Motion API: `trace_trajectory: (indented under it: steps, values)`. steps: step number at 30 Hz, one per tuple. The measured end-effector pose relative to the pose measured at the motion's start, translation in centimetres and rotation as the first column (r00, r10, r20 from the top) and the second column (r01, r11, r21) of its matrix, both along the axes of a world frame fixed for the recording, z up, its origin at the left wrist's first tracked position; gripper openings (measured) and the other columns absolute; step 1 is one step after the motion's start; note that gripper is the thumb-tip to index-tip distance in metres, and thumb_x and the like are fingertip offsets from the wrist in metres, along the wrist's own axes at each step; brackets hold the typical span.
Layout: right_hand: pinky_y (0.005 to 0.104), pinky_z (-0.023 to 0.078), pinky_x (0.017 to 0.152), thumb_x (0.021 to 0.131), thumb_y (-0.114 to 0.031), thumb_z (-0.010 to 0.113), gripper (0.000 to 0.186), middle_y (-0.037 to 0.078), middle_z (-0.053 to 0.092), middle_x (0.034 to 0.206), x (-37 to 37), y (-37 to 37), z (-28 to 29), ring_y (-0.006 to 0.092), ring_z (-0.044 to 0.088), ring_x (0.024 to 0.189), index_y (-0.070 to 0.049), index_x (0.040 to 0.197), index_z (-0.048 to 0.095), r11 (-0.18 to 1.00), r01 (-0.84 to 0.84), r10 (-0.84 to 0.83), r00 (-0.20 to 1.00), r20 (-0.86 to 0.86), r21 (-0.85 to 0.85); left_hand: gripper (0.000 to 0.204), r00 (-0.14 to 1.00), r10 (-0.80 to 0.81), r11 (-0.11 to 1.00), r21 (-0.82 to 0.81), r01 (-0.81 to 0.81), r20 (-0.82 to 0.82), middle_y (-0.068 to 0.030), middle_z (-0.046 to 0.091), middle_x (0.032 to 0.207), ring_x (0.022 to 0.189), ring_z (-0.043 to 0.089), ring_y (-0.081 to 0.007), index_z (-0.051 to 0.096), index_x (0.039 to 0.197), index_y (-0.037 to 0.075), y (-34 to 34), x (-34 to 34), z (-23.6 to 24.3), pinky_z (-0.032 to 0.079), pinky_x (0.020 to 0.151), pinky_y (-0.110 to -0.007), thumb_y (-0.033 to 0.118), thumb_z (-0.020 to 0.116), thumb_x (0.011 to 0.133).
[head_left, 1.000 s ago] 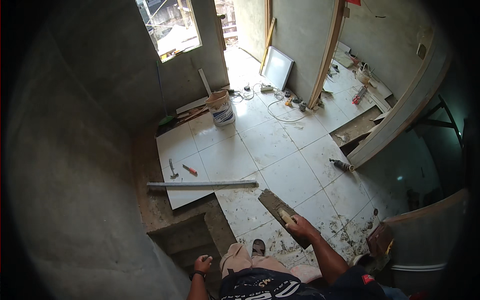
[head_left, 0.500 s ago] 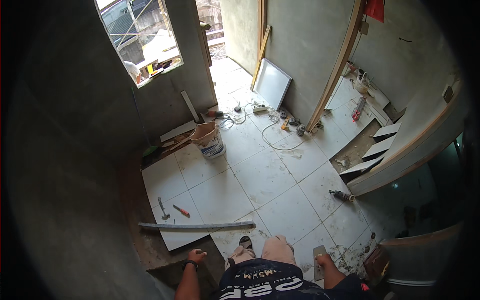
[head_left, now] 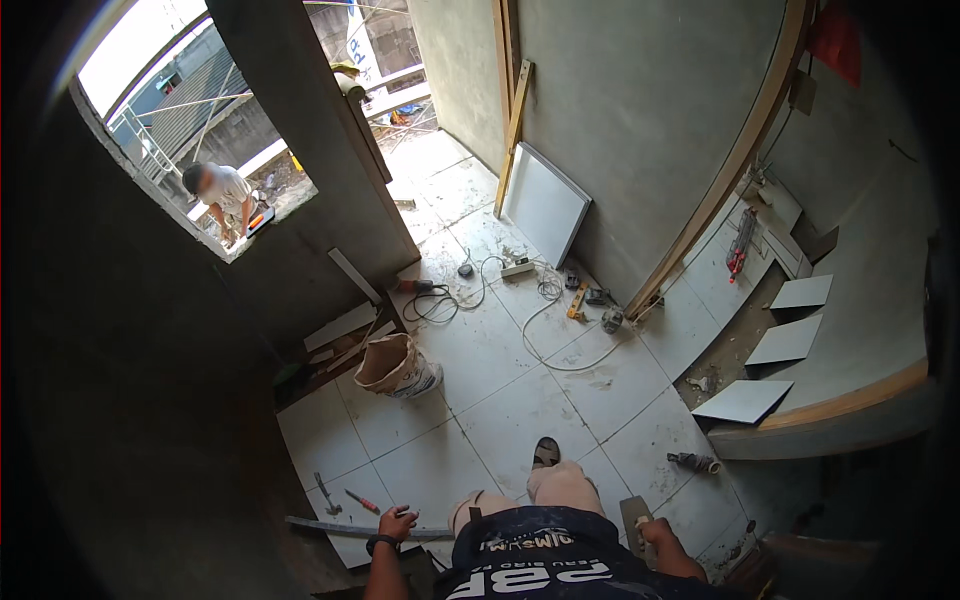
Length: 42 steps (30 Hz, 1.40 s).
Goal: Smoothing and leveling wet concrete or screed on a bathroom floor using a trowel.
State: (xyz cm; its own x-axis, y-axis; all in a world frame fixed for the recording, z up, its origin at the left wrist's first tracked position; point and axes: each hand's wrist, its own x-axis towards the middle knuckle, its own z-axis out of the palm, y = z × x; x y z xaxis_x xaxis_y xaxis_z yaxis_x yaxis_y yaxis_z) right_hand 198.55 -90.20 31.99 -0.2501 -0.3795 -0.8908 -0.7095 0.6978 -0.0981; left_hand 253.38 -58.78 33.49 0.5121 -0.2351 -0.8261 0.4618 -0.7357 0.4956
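Note:
My right hand [head_left: 657,534] is wrapped round the handle of a flat, grey-bladed trowel [head_left: 632,511] beside my right thigh. My left hand [head_left: 398,522], with a dark band at its wrist, is closed with curled fingers; whatever it may hold is too small to make out. Under and beside it a long grey metal bar [head_left: 330,527] lies across the white tiles. Just beyond lie a hammer [head_left: 327,494] and a red-handled tool [head_left: 362,501], apart from my hand. My body hides part of the bar.
A torn bag-like bucket [head_left: 397,368] stands ahead on the left. Power cords [head_left: 560,366] and a power strip [head_left: 517,267] cross the floor. A black power tool [head_left: 694,462] lies at right, near leaning tile pieces [head_left: 783,340]. Another person [head_left: 225,195] works outside the window.
I have stepped forward, one foot now ahead on the tiles. The view has shifted, showing more of the window and the person outside. The trowel stays in my right hand.

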Motion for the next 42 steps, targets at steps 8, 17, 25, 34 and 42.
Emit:
trace_trajectory:
  steps: [8, 17, 25, 34, 42]
  values:
    - [0.0332, 0.049, 0.051, 0.08, -0.024, 0.067, 0.032, 0.01, 0.062, 0.068, 21.6, -29.1, 6.2, 0.0181, 0.062, 0.055, 0.005, 0.093, 0.061, 0.862, -0.229, 0.298, 0.951, 0.086, -0.451, 0.055, 0.998, -0.035, 0.996, -0.078, 0.039, 0.047, -0.015, 0.068, 0.106, 0.09, 0.067, -0.0195, 0.052, 0.127, -0.003, -17.9, 8.1, 4.0, 0.053, 0.078, -0.03, 0.018, 0.073, 0.081]
    - [0.0363, 0.05, 0.053, 0.077, -0.025, 0.068, 0.041, 0.014, 0.064, 0.068, 33.0, -42.1, -2.1, 0.0217, 0.062, 0.053, 0.01, 0.096, 0.061, 0.772, -0.33, 0.352, 0.934, -0.067, -0.543, 0.053, 0.993, -0.091, 0.991, 0.095, 0.097, -0.071, -0.0118, 0.069, 0.101, 0.084, 0.067, -0.0171, 0.057, 0.124, 0.002, -30.9, 23.9, -1.1, 0.052, 0.07, -0.029, 0.019, 0.076, 0.078]
    - [0.0361, 0.05, 0.054, 0.076, -0.026, 0.069, 0.038, 0.013, 0.064, 0.068, 51.8, -52.3, 8.5, 0.0214, 0.064, 0.055, 0.007, 0.094, 0.062, 0.875, -0.224, 0.294, 0.95, 0.105, -0.429, 0.048, 0.966, -0.098, 0.994, -0.029, 0.108, 0.239, -0.0133, 0.068, 0.106, 0.092, 0.066, -0.0218, 0.059, 0.122, 0.001, -46.7, 41.4, 6.6, 0.052, 0.083, -0.034, 0.017, 0.072, 0.079]
    - [0.041, 0.051, 0.069, 0.073, -0.034, 0.07, 0.048, 0.021, 0.066, 0.083, 73.1, -73.5, 2.0, 0.031, 0.067, 0.075, 0.008, 0.097, 0.063, 0.672, -0.501, 0.633, 0.771, 0.072, -0.546, 0.057, 0.852, -0.163, 0.978, -0.033, 0.207, 0.498, -0.0183, 0.063, 0.115, 0.11, 0.06, -0.0284, 0.058, 0.122, 0.0, -64.5, 51.7, 14.3, 0.046, 0.094, -0.037, 0.034, 0.071, 0.078]
    - [0.0446, 0.05, 0.085, 0.073, -0.041, 0.067, 0.061, 0.029, 0.064, 0.101, 99.1, -89.1, 3.7, 0.0403, 0.063, 0.1, 0.008, 0.108, 0.061, 0.506, -0.741, 0.844, 0.531, 0.075, -0.442, 0.056, 0.649, -0.415, 0.837, -0.011, 0.547, 0.637, -0.0195, 0.061, 0.117, 0.106, 0.06, -0.0355, 0.056, 0.124, 0.002, -88.6, 61.1, 30.5, 0.047, 0.091, -0.041, 0.031, 0.075, 0.079]
